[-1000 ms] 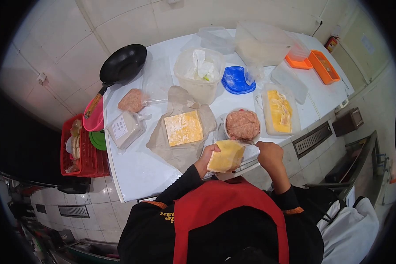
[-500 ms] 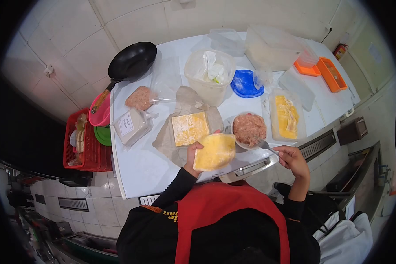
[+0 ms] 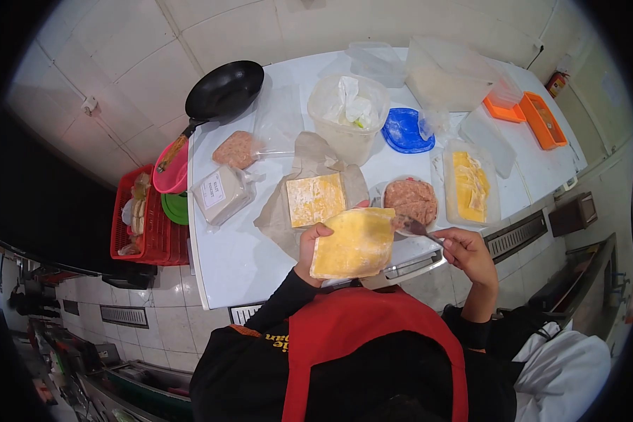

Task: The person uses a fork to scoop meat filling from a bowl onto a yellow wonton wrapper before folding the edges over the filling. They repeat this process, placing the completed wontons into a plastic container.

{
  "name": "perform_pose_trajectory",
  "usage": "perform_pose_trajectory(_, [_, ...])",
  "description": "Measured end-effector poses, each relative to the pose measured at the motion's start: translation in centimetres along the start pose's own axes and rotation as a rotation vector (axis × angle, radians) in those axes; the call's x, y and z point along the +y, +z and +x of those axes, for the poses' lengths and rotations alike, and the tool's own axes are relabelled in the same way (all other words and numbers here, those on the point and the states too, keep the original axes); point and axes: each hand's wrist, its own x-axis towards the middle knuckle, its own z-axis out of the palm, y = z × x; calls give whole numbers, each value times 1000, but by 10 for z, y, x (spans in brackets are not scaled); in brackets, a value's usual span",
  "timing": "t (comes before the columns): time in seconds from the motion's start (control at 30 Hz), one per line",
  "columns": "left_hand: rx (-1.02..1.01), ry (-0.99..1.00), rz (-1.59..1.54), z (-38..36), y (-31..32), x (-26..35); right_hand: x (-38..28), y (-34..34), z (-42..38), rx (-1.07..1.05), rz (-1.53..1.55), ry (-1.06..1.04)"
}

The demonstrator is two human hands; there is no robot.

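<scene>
My left hand (image 3: 315, 247) is closed on the near left side of a stack of floury yellow dough wrappers (image 3: 355, 246), held up over the front of the table. My right hand (image 3: 469, 254) pinches the handle of a thin-handled metal utensil (image 3: 422, 230). Minced meat (image 3: 401, 222) sits on its head, close to the right edge of the wrappers. Behind it stands a round tub of minced meat (image 3: 411, 198). More floury yellow wrappers (image 3: 318, 200) lie on brown paper (image 3: 278, 224). Folded yellow pieces (image 3: 470, 184) fill a clear container (image 3: 494, 200) at the right.
A black wok (image 3: 225, 91) rests at the far left corner. Nearby lie a bag of meat (image 3: 235, 150) and a labelled bag (image 3: 225, 195). A tall plastic tub (image 3: 348, 133), a blue lid (image 3: 408, 131) and an orange tray (image 3: 543, 121) stand farther back. Red crates (image 3: 163, 239) are left of the table.
The utensil has come out of the meat tub with meat on it and moved left to the wrappers' edge. The wrappers are held slightly higher. The whole view has shifted a little.
</scene>
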Motion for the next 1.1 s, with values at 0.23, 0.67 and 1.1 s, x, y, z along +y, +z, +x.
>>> perform_pose_trajectory(0.23, [103,14,109,2,10,-11,19,55,34,286,-201,-151])
perform_pose_trajectory(0.67, [100,56,61,-17,8,-4,36,88,71,321,-42,-287])
perform_pose_trajectory(1.1, [55,317,-42,-26,7,8,24,67,49,116,151,-331])
